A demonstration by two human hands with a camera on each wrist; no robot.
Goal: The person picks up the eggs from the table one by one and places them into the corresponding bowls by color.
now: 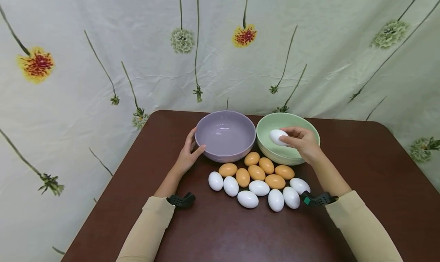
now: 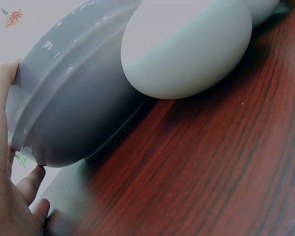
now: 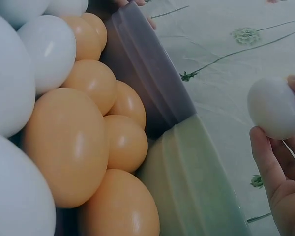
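- White egg [image 1: 276,137], one: held above the opening of the green bowl [image 1: 269,149], touching neither rim nor wall; long axis roughly left to right in the head view.
- Right hand [image 1: 304,141]: nearer of the two to that egg; thumb and fingers pinch its right end, forearm slanting inward from the right.
- Purple bowl [image 1: 225,136]: immediately left of the green bowl.
- Left hand [image 1: 187,155]: grips the purple bowl's left side, thumb at the near rim, fingers against the outer wall; well apart from the held egg.
- Orange eggs [image 1: 256,172], seven, and loose white eggs [image 1: 248,199], seven: on the table [image 1: 223,235], between the forearms, nearer the person than the bowls.
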